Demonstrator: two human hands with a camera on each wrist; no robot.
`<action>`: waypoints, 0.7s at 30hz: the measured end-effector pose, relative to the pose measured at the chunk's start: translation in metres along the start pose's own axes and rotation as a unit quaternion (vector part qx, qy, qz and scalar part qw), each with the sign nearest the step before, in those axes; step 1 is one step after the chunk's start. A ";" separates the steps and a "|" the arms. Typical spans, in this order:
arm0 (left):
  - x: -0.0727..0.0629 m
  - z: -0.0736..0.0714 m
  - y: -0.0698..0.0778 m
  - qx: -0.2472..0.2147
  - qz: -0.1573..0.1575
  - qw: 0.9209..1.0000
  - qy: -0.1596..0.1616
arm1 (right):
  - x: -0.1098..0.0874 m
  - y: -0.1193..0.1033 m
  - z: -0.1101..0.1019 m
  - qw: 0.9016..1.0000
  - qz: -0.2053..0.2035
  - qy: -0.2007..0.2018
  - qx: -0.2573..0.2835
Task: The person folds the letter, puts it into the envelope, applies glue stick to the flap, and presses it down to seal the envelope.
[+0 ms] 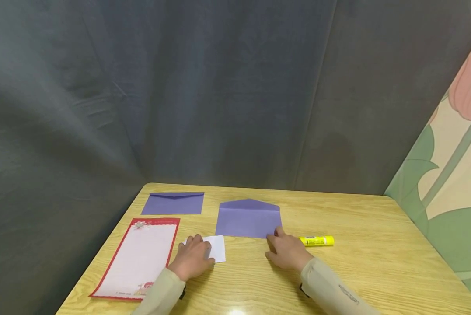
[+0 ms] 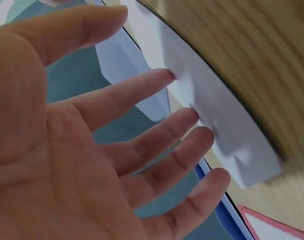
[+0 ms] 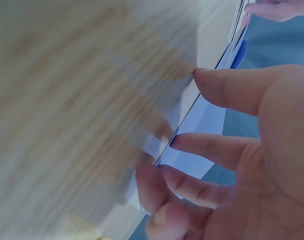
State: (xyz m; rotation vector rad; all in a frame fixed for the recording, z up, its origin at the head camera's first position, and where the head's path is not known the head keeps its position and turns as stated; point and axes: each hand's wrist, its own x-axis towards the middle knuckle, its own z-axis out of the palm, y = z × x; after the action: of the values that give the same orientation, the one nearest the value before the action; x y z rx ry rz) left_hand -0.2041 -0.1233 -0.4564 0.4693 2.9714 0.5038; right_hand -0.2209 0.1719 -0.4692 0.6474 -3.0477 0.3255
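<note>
My left hand (image 1: 193, 258) lies over a folded white paper (image 1: 217, 248) on the table, covering its left part. The left wrist view shows my fingers (image 2: 129, 97) spread, several fingertips touching the paper's surface. To the right, a purple envelope (image 1: 249, 222) lies flat with its pointed flap unfolded away from me. My right hand (image 1: 288, 251) is at that envelope's near right corner. Its fingertips (image 3: 179, 141) touch the envelope's edge in the right wrist view, with the thumb resting on the table. A yellow glue stick (image 1: 318, 241) lies just beyond my right hand.
A second purple envelope (image 1: 176, 204), flap folded down, is at the table's back left. Nearer, a red-bordered sheet of letter paper (image 1: 138, 258) lies close to the left edge, partly under my left sleeve. A dark curtain (image 1: 235, 96) hangs behind the wooden table (image 1: 377, 253).
</note>
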 end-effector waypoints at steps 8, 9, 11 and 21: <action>0.009 0.000 -0.009 0.030 -0.016 0.999 0.007 | -0.014 0.005 -0.003 1.000 -0.007 0.010 0.005; 0.010 -0.001 -0.009 0.030 -0.021 0.999 0.007 | -0.015 0.006 -0.004 1.000 -0.008 0.009 0.006; 0.011 -0.002 -0.009 0.030 -0.030 0.999 0.008 | -0.017 0.008 -0.006 1.000 -0.008 0.007 0.007; 0.020 -0.001 -0.009 0.017 -0.062 0.998 0.007 | -0.029 0.014 -0.010 0.999 0.019 -0.013 0.047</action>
State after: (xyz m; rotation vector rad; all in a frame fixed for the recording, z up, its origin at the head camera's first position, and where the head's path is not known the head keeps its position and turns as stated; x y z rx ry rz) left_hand -0.2258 -0.1251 -0.4596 0.2828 3.0034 0.4469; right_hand -0.1999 0.1983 -0.4634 0.6042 -3.0887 0.4679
